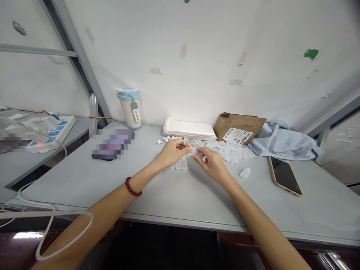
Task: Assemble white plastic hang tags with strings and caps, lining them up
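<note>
Two hands: both over the middle of the desk [168, 202], fingertips nearly meeting.
Left hand [174, 150]: thumb and index pinched together on a thin white strand; exact grip point too small to make out.
Right hand [213, 162]: fingers clamped on a small frosted piece [196, 153], thumb below, index above.
Frosted piece: between the two hands, held off the desk, just beside the left fingertips; whether strand and piece are joined, can't tell.
Strand pile [199, 143]: thin white loops, tangled, on the desk just beyond the hands.
Row by left hand [180, 164]: several frosted pieces side by side, near the left hand's underside, partly hidden by it.
Main heap [233, 152]: many loose frosted pieces, overlapping, right of the strands, in front of the carton.
Single piece [245, 173]: flat on the desk, apart from the heap, nearer the viewer.
White bits [159, 142]: small, left of the strands; shape unclear.
White stack [192, 129]: flat, layered, back of the desk by the wall [210, 82].
Carton [239, 127]: brown cardboard, tilted, shipping label facing out.
Cloth [281, 140]: pale blue, crumpled, beside the carton.
Phone [284, 176]: dark screen up, pale case, right side, in front of the cloth.
Tumbler [131, 108]: cream body, blue lid, hanging tag, upright at back left.
Purple item [114, 144]: pixelated, lying in front of the tumbler.
Bracelet [133, 186]: dark red beads, left wrist.
Power strip [53, 131]: white and blue, on the adjoining surface at far left.
</note>
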`<state>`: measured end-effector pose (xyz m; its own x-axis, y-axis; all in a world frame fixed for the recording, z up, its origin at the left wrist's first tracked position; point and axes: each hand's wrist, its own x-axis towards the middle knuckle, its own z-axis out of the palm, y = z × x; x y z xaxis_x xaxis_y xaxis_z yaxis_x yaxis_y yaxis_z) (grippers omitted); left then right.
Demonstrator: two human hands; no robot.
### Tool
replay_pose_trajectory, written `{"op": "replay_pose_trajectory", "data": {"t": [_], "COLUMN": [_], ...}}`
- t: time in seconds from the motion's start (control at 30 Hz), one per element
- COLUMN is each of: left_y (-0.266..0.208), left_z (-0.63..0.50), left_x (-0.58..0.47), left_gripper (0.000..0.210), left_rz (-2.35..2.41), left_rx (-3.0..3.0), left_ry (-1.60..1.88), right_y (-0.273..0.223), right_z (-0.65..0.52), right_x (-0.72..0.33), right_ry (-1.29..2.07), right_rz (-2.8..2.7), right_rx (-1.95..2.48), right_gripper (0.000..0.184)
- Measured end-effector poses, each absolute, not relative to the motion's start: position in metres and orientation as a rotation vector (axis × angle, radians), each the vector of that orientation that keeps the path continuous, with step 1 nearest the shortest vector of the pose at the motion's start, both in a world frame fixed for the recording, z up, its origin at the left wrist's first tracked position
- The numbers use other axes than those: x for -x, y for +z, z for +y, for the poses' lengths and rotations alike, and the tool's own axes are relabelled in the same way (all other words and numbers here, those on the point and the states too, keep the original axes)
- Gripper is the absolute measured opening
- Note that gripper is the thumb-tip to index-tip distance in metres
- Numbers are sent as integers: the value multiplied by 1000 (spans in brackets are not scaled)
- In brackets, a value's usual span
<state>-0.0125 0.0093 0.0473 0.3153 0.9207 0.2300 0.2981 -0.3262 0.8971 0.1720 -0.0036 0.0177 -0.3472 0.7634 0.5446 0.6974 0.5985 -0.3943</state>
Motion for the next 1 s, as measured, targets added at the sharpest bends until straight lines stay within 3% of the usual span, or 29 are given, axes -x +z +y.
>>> {"op": "replay_pose_trajectory", "data": {"t": [0.7,1.0], "left_y": [44,44], "left_z": [10,3], "left_x": [13,7], "left_gripper": [18,20], "left_rz": [945,1246], "left_rx": [-1877,-2043], "left_ry": [956,1149], "right_y": [13,19], "right_z": [-11,-10], "right_x": [-164,-163], "right_ry": [187,382], "right_rz": [-2084,-1901], "right_rx": [1143,1287], "right_gripper": [31,37]}}
